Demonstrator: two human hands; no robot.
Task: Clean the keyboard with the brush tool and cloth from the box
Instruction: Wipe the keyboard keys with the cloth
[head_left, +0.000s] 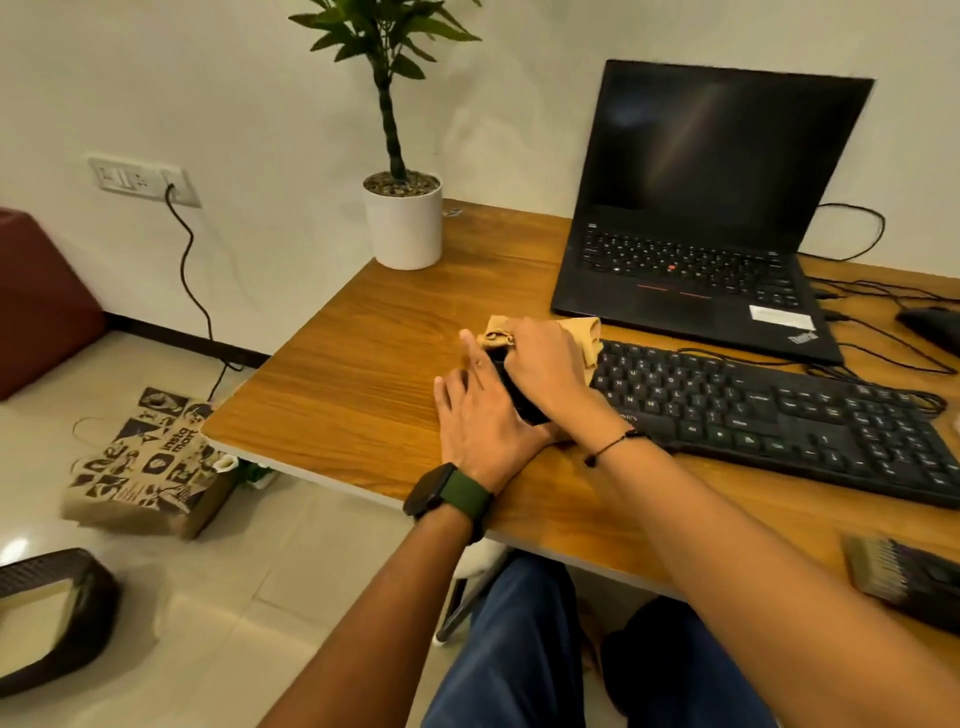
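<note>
A black keyboard lies across the wooden desk, in front of an open laptop. My right hand presses a tan cloth onto the keyboard's left end. Beside it my left hand, a green-strapped watch on its wrist, rests flat against the keyboard's left edge with fingers spread. A brush tool with pale bristles and a dark body lies at the desk's near right edge, away from both hands.
A black laptop stands open behind the keyboard, with cables and a mouse to its right. A potted plant sits at the desk's back left corner. On the floor lie a paper bag and a dark box.
</note>
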